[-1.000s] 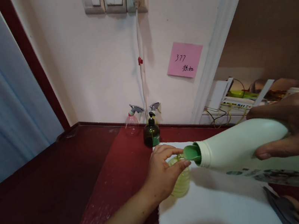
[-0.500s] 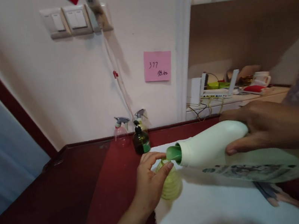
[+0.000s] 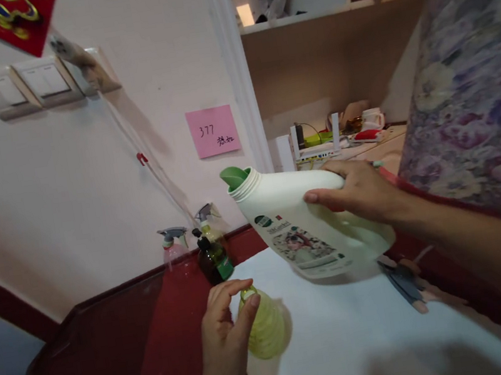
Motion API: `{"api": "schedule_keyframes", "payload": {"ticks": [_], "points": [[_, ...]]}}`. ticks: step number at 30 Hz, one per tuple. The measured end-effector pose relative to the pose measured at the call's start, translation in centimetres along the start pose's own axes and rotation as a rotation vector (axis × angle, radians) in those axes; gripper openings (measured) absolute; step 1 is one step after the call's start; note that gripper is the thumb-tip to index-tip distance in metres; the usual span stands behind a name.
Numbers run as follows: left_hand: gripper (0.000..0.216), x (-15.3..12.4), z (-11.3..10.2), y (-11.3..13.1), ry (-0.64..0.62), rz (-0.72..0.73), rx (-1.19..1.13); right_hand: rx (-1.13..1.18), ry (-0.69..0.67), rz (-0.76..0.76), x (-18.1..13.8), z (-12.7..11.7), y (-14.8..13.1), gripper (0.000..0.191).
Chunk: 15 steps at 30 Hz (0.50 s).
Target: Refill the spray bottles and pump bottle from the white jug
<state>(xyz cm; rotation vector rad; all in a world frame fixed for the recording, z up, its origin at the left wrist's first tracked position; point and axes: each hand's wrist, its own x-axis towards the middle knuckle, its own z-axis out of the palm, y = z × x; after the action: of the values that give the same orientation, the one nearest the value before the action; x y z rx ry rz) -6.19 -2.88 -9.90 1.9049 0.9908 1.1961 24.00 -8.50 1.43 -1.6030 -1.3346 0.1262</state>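
Jug [image 3: 309, 238] tilted, spout up, gripped in my right hand [image 3: 360, 192]; my left hand [image 3: 222, 341] pinches the neck of the yellow bottle [image 3: 269, 331] on the desk [image 3: 163, 353].

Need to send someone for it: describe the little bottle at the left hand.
On the red table lies a white cloth; at its left edge stands the little bottle, the left hand holding its top. Unlike the dark pump bottle and spray bottles by the wall or the big white jug in the right hand, it is squat, ribbed and see-through yellow-green.
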Motion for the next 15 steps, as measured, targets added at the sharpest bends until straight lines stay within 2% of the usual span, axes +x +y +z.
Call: {"api": "schedule_keyframes", "payload": {"ticks": [4,8,15], "points": [[0.025,0.2,-0.1,0.3,-0.001,-0.025,0.019,0.228,0.085,0.066,-0.3,4.1,2.0,0.058],[0.028,0.2,-0.1,0.6,0.007,-0.043,0.011,0.368,0.106,0.110,-0.5,7.7,3.8,0.059],[0.028,0.1,-0.1,0.3,0.003,-0.046,0.004,0.419,0.131,0.136,-0.9,10.3,6.5,0.059]]}}
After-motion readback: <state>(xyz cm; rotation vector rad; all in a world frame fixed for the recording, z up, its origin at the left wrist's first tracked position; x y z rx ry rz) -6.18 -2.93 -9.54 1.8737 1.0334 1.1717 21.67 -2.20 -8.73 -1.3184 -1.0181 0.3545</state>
